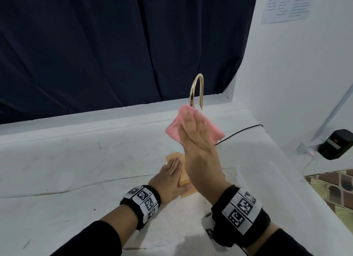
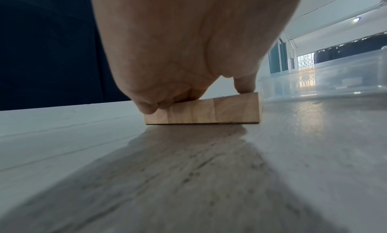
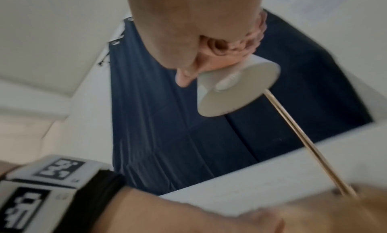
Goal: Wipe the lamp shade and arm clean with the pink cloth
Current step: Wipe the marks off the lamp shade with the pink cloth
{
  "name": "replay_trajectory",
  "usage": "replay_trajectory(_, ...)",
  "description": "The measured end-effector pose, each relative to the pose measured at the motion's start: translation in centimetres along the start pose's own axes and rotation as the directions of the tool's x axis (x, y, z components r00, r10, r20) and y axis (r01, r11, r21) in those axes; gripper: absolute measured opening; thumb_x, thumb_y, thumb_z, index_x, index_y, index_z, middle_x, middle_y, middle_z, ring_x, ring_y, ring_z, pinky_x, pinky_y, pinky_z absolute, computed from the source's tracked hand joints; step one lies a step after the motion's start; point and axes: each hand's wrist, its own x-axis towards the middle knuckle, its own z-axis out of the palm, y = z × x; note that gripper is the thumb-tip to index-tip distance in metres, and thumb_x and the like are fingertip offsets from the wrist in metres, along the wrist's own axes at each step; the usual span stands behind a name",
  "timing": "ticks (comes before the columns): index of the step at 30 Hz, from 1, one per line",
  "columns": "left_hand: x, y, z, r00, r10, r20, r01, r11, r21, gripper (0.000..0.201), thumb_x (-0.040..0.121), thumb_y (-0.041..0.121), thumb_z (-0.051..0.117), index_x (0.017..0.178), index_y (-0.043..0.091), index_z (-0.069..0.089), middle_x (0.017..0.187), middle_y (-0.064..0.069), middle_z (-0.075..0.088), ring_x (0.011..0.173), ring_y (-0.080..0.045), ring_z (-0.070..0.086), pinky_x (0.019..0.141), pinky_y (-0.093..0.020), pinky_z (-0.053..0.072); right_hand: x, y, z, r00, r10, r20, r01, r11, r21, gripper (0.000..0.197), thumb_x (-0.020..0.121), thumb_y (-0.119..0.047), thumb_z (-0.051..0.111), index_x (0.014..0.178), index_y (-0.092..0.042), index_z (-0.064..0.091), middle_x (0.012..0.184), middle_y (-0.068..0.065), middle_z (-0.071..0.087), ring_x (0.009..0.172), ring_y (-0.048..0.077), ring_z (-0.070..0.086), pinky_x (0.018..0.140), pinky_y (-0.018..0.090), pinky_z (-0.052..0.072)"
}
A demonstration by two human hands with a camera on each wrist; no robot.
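Note:
The lamp has a gold hooped arm [image 1: 197, 87], a white shade [image 3: 238, 87] and a wooden base [image 1: 172, 156] on the white table. My right hand [image 1: 193, 120] holds the pink cloth [image 1: 175, 129] wrapped over the top of the shade, which the cloth and hand mostly hide in the head view. In the right wrist view the cloth [image 3: 251, 43] is bunched between my palm and the shade, and the arm [image 3: 303, 140] runs down to the base. My left hand [image 1: 174, 164] lies flat on the base [image 2: 209, 110], fingers straight, pressing it down.
A clear plastic bin [image 1: 267, 179] stands just right of the lamp. A black cable [image 1: 240, 131] trails toward a black device [image 1: 336, 144] at the table's right edge. A dark blue curtain [image 1: 114, 45] hangs behind, with a white wall [image 1: 296, 74] to the right.

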Motion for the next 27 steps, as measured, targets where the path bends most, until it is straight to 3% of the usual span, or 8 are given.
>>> replay_trajectory(4, 0.4, -0.5, 0.2, 1.000, 0.005, -0.019, -0.005, 1.000, -0.006, 0.120, 0.069, 0.089, 0.009, 0.160, 0.012, -0.002, 0.169, -0.004, -0.010, 0.154, -0.018, -0.013, 0.125, -0.044, 0.001, 0.2, 0.5, -0.5, 0.954, -0.135, 0.268, 0.197, 0.956, -0.217, 0.064, 0.090, 0.005, 0.025, 0.154, 0.007, 0.030, 0.166, 0.020, 0.019, 0.157, 0.033, 0.014, 0.129, 0.047, 0.013)
replay_trajectory(7, 0.5, -0.5, -0.1, 0.998, 0.026, -0.057, -0.026, 1.000, 0.003, 0.124, 0.065, 0.092, 0.012, 0.160, 0.013, 0.007, 0.169, -0.008, 0.002, 0.154, -0.021, -0.002, 0.125, -0.042, 0.003, -1.8, 1.2, -0.7, 0.854, -0.203, 0.480, 0.384, 0.867, -0.317, 0.064, 0.088, -0.008, 0.023, 0.149, 0.005, 0.039, 0.162, 0.019, 0.028, 0.154, 0.028, 0.018, 0.127, 0.040, 0.007)
replay_trajectory(10, 0.7, -0.8, -0.3, 0.999, 0.006, -0.053, -0.006, 1.000, -0.006, 0.132, 0.064, 0.100, 0.015, 0.159, 0.012, -0.010, 0.168, -0.010, -0.013, 0.154, -0.020, -0.014, 0.125, -0.042, -0.001, -2.3, 1.8, -2.4, 0.780, -0.237, 0.579, 0.437, 0.868, -0.235, 0.058, 0.092, -0.012, 0.030, 0.145, 0.003, 0.050, 0.158, 0.016, 0.043, 0.149, 0.026, 0.037, 0.122, 0.037, 0.019)
replay_trajectory(12, 0.8, -0.7, -0.4, 0.999, -0.021, -0.048, 0.021, 1.000, -0.017, 0.123, 0.076, 0.092, 0.028, 0.158, 0.011, -0.016, 0.167, -0.010, -0.019, 0.153, -0.018, -0.019, 0.125, -0.041, -0.004, -1.4, 2.4, -4.4, 0.750, -0.284, 0.597, 0.466, 0.868, -0.172, 0.057, 0.094, -0.007, 0.035, 0.149, 0.000, 0.046, 0.161, 0.014, 0.039, 0.152, 0.024, 0.034, 0.124, 0.038, 0.022)
replay_trajectory(18, 0.0, 0.1, -1.3, 0.997, -0.079, 0.004, 0.079, 0.997, -0.013, 0.114, 0.087, 0.080, 0.038, 0.157, 0.007, -0.016, 0.164, -0.008, -0.026, 0.151, -0.019, -0.024, 0.124, -0.038, -0.007, 3.8, 2.4, -5.3, 0.818, -0.270, 0.507, 0.460, 0.837, -0.297, 0.068, 0.082, 0.009, 0.043, 0.149, 0.001, 0.045, 0.162, 0.017, 0.036, 0.153, 0.029, 0.029, 0.126, 0.047, 0.025)
replay_trajectory(21, 0.1, 0.0, -1.6, 0.996, -0.090, 0.015, 0.090, 0.996, -0.025, 0.116, 0.085, 0.083, 0.036, 0.157, 0.008, -0.015, 0.165, -0.007, -0.024, 0.152, -0.017, -0.022, 0.124, -0.038, -0.008, 5.5, 1.8, -3.4, 0.846, -0.255, 0.469, 0.441, 0.829, -0.345, 0.048, 0.090, 0.005, 0.043, 0.135, 0.005, 0.059, 0.149, 0.022, 0.053, 0.145, 0.034, 0.043, 0.125, 0.049, 0.027)
replay_trajectory(24, 0.1, 0.0, -1.6, 0.996, -0.088, 0.026, 0.088, 0.996, 0.003, 0.119, 0.082, 0.086, 0.036, 0.157, 0.009, -0.015, 0.165, -0.008, -0.023, 0.152, -0.017, -0.022, 0.124, -0.039, -0.007, 5.1, 1.1, -2.4, 0.829, -0.297, 0.474, 0.487, 0.800, -0.351, 0.041, 0.097, 0.000, 0.036, 0.119, 0.007, 0.069, 0.132, 0.024, 0.065, 0.131, 0.037, 0.057, 0.122, 0.048, 0.032)
replay_trajectory(27, 0.2, 0.0, -1.4, 0.996, -0.092, 0.018, 0.092, 0.996, 0.008, 0.120, 0.082, 0.086, 0.036, 0.157, 0.007, -0.015, 0.166, -0.009, -0.022, 0.152, -0.018, -0.022, 0.125, -0.041, -0.005, 4.8, 1.2, -2.5, 0.797, -0.318, 0.513, 0.525, 0.785, -0.329, 0.041, 0.095, 0.002, 0.035, 0.118, 0.008, 0.069, 0.130, 0.025, 0.066, 0.128, 0.038, 0.059, 0.119, 0.049, 0.037)
